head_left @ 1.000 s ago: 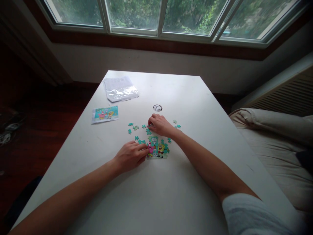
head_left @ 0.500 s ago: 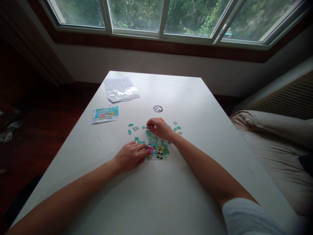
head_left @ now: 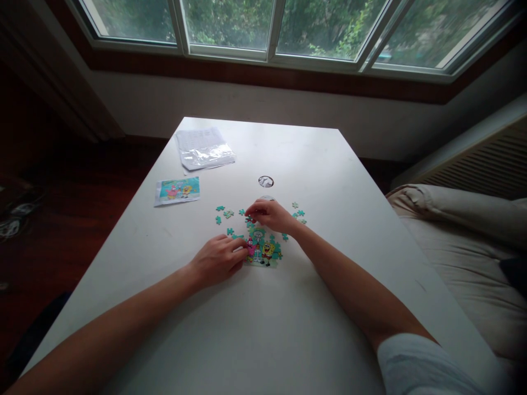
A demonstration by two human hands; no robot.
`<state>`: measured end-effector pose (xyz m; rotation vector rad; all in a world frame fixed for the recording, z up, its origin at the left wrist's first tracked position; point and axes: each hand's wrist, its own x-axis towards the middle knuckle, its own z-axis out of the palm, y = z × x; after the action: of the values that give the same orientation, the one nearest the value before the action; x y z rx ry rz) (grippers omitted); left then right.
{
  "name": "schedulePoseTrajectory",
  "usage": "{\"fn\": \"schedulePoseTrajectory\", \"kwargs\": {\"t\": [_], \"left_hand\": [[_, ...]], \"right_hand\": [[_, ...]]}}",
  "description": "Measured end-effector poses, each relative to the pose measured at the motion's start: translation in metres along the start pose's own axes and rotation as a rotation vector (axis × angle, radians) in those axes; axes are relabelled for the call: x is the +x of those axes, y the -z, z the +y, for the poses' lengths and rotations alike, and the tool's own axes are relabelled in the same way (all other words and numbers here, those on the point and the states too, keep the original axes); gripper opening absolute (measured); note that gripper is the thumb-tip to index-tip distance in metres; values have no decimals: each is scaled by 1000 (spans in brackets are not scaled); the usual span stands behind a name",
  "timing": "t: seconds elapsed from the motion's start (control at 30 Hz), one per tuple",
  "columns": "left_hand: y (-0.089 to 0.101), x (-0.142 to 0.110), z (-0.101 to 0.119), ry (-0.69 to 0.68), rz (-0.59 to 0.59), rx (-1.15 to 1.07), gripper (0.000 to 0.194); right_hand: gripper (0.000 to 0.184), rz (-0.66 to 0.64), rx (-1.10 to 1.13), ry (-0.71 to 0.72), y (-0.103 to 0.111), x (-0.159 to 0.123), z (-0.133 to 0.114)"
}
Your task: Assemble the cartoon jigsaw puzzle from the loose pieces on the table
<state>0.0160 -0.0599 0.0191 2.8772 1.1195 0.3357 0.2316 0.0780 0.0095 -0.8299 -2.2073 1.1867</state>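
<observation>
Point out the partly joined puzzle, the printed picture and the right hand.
Partly joined puzzle (head_left: pixel 263 249): head view, middle of its joined pieces.
Printed picture (head_left: pixel 179 191): head view, middle of its printed face.
Right hand (head_left: pixel 272 215): head view, back of the hand.

We rest our left hand against a partly joined cartoon puzzle on a white table, our right hand curled just beyond among loose pieces, facing a window

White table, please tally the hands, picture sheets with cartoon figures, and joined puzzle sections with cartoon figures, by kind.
Hands: 2 (left hand, right hand)
Picture sheet: 1
Joined puzzle section with cartoon figures: 1
Total: 4
</observation>
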Motion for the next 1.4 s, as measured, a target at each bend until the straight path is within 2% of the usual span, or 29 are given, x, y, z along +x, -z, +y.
{"fn": "schedulePoseTrajectory", "kwargs": {"t": [0.2, 0.37, 0.57, 0.73, 0.97, 1.4], "left_hand": [[-1, -2, -1, 18, -3, -12, 19], [-2, -2, -2, 22, 0, -12, 20], [-2, -1, -3, 30, 5, -16, 20], [-1, -2, 2, 10, 3, -5, 23], [1, -1, 18, -15, -35, 39, 29], [2, 1, 18, -6, -28, 91, 23]], "right_hand": [[21, -79, -90, 59, 0, -4, -9], [22, -153, 21, -67, -3, -6, -19], [28, -136, -143, 75, -2, -7, -19], [26, -189, -57, 34, 0, -7, -18], [21, -315, -77, -22, 5, -8, -24], [19, -390, -103, -48, 9, -8, -23]]}}
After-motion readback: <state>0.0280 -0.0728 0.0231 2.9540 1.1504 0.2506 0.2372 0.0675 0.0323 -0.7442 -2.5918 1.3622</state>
